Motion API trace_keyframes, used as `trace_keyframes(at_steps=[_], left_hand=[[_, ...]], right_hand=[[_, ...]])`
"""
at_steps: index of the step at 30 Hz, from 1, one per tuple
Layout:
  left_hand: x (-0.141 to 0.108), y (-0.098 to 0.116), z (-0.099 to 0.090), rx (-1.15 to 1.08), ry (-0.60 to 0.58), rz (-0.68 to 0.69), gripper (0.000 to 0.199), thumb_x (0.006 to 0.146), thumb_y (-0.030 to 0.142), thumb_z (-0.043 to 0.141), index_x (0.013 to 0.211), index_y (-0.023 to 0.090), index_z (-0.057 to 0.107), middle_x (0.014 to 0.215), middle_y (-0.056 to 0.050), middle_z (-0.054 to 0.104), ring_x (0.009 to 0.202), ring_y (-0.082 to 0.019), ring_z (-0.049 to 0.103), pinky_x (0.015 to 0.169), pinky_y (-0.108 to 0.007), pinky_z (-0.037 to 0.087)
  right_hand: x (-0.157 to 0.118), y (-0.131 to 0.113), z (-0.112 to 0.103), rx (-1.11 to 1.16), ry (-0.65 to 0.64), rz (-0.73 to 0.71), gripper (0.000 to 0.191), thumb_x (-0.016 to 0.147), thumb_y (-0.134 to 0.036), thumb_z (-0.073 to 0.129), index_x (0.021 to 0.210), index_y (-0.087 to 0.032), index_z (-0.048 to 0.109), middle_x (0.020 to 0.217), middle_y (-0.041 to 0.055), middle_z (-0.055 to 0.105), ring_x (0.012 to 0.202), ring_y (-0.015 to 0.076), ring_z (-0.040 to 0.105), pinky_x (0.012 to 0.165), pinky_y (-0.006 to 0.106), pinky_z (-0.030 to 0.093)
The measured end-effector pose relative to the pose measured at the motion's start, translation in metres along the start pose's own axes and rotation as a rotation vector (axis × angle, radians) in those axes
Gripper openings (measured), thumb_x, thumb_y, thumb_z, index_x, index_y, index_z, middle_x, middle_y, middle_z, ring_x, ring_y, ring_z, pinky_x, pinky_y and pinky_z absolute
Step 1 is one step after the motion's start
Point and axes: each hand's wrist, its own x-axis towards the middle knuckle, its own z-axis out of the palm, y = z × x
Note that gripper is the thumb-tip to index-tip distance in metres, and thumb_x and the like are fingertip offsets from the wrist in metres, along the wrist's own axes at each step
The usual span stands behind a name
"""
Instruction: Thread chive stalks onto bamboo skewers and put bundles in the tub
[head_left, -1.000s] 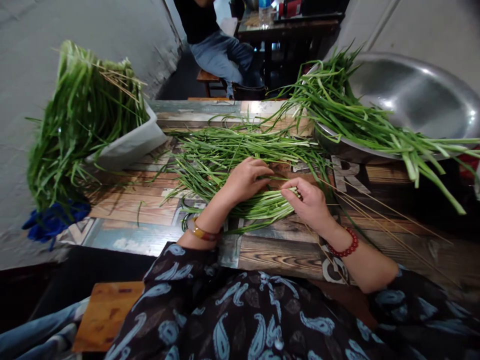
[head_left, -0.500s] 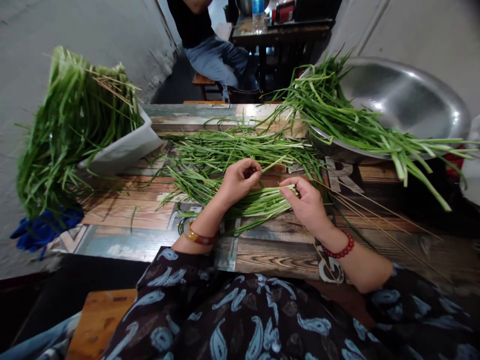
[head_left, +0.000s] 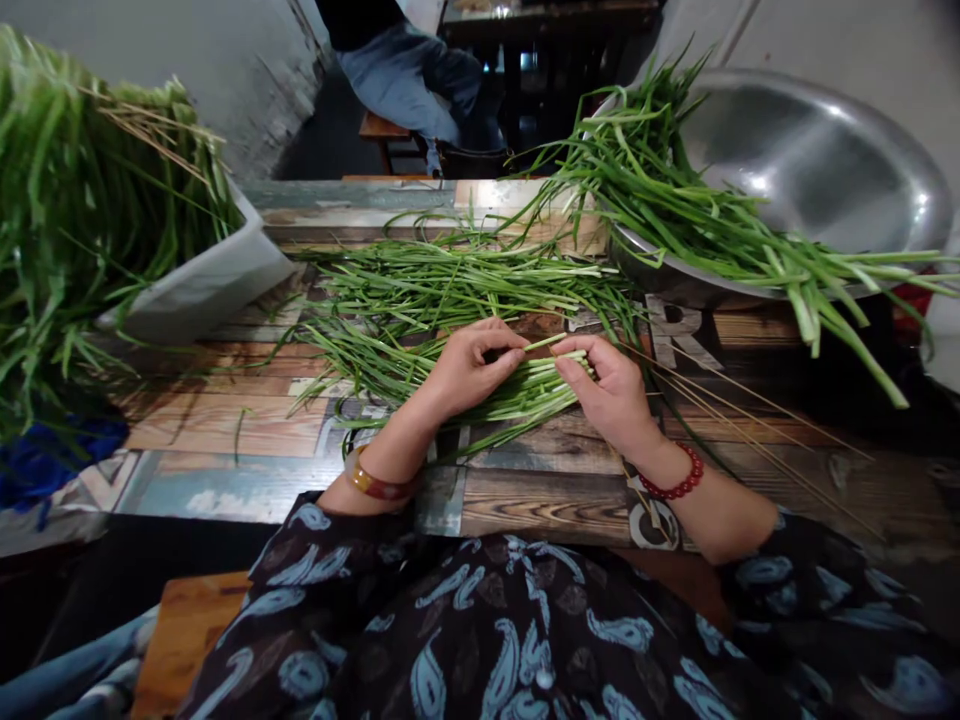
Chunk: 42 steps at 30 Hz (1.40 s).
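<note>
My left hand (head_left: 480, 365) is closed in a pinch on a single garlic chive stalk (head_left: 544, 342), whose pale end points at my right fingertips. My right hand (head_left: 604, 385) is closed around a thin bamboo skewer (head_left: 637, 485), which shows below the palm, and the pale ends of a bunch of chives (head_left: 536, 388). How the stalks sit on the skewer is hidden by my fingers. Behind both hands, a loose pile of chives (head_left: 450, 285) lies across the wood-patterned table (head_left: 547, 500).
Several bare skewers (head_left: 757, 435) lie right of my hand. A steel basin (head_left: 817, 170) with chives over its rim stands back right. At left, a white tub (head_left: 195, 285) holds skewered chives (head_left: 112, 190) beside a blue cloth (head_left: 64, 455). Across the table sits a person (head_left: 405, 80).
My right hand has risen slightly toward my left, and the stalk in my left hand now meets the right fingertips. The whole view has shifted, with the tub further left.
</note>
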Motion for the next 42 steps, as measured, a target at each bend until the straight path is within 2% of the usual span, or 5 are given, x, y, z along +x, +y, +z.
trace_keyframes(at_steps=[6, 16, 21, 27, 42], left_hand=[[-0.0005, 0.0034, 0.0039, -0.161, -0.049, -0.08, 0.027, 0.087, 0.034, 0.063, 0.097, 0.015, 0.078, 0.089, -0.006, 0.075, 0.08, -0.016, 0.065, 0.074, -0.026, 0.049], [-0.0006, 0.0048, 0.007, -0.187, -0.007, -0.113, 0.026, 0.087, 0.033, 0.06, 0.077, 0.012, 0.072, 0.078, -0.004, 0.071, 0.072, -0.014, 0.06, 0.07, -0.024, 0.047], [-0.0011, 0.006, 0.0078, -0.225, -0.013, -0.132, 0.026, 0.086, 0.033, 0.06, 0.077, 0.012, 0.071, 0.077, -0.003, 0.069, 0.071, -0.012, 0.059, 0.069, -0.023, 0.046], [-0.0009, 0.0047, 0.0077, -0.256, -0.019, -0.131, 0.026, 0.086, 0.034, 0.061, 0.078, 0.011, 0.072, 0.076, -0.003, 0.068, 0.07, -0.012, 0.058, 0.068, -0.023, 0.045], [-0.001, 0.0048, 0.0071, -0.273, -0.028, -0.12, 0.023, 0.084, 0.031, 0.064, 0.082, 0.012, 0.075, 0.078, -0.004, 0.07, 0.074, -0.013, 0.061, 0.073, -0.025, 0.047]], right_hand=[[-0.0014, -0.0022, -0.0006, -0.015, -0.043, -0.048, 0.018, 0.091, -0.039, 0.06, 0.098, -0.024, 0.068, 0.099, 0.0039, 0.075, 0.091, 0.0204, 0.069, 0.083, 0.032, 0.052], [-0.0022, -0.0008, -0.0003, -0.043, -0.038, -0.036, 0.02, 0.091, -0.04, 0.061, 0.098, -0.023, 0.069, 0.097, 0.0046, 0.075, 0.088, 0.0209, 0.069, 0.082, 0.034, 0.052], [-0.0026, 0.0017, -0.0001, -0.02, -0.062, -0.014, 0.022, 0.092, -0.042, 0.06, 0.1, -0.023, 0.069, 0.096, 0.0039, 0.076, 0.082, 0.0194, 0.069, 0.076, 0.033, 0.053], [-0.0022, 0.001, 0.0005, 0.003, -0.069, -0.041, 0.02, 0.092, -0.038, 0.06, 0.102, -0.024, 0.07, 0.102, 0.0042, 0.076, 0.092, 0.0207, 0.07, 0.084, 0.034, 0.053], [-0.0033, 0.0007, 0.0012, -0.017, -0.056, -0.033, 0.019, 0.093, -0.038, 0.06, 0.1, -0.023, 0.068, 0.098, 0.0052, 0.075, 0.089, 0.0205, 0.069, 0.083, 0.034, 0.052]])
